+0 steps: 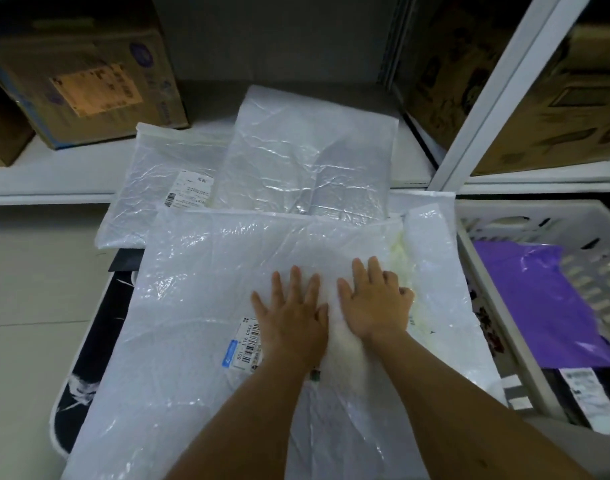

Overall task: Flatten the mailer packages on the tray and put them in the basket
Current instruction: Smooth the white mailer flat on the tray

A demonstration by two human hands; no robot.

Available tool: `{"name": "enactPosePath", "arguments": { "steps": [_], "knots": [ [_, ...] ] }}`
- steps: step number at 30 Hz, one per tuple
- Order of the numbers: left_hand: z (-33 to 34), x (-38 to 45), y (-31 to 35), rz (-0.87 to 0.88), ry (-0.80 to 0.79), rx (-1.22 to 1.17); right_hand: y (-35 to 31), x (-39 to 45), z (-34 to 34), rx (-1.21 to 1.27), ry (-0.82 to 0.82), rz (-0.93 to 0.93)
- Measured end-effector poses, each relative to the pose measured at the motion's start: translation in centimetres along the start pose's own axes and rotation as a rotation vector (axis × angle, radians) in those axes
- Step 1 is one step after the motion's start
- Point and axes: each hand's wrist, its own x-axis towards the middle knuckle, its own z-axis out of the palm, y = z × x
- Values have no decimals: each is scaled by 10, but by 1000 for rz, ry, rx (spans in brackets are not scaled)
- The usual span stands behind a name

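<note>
On the dark tray (89,348) lies a big white mailer (199,306). The left hand (289,320) and right hand (376,303) lie flat and open on it, side by side. The basket (497,271) sits just right, holding a purple mailer (539,299).

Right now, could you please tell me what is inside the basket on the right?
The basket holds a purple mailer. Nearer the camera, a dark package with a white barcode label shows. Anything beneath them is covered.
</note>
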Motion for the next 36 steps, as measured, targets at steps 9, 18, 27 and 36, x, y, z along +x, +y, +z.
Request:
{"name": "enactPosePath", "arguments": {
  "steps": [9,18,27,36],
  "knots": [
    [-1,-2,1,7,21,-2,49,-2,-6,-128,-14,78],
    [1,-1,-2,8,30,16,58,2,-4,25,-74,152],
    [-2,-1,4,-28,-11,36,8,-22,-13,3,18,289],
    [-2,-37,2,45,73,1,-26,-92,15,168,-79,237]
  ]
}}
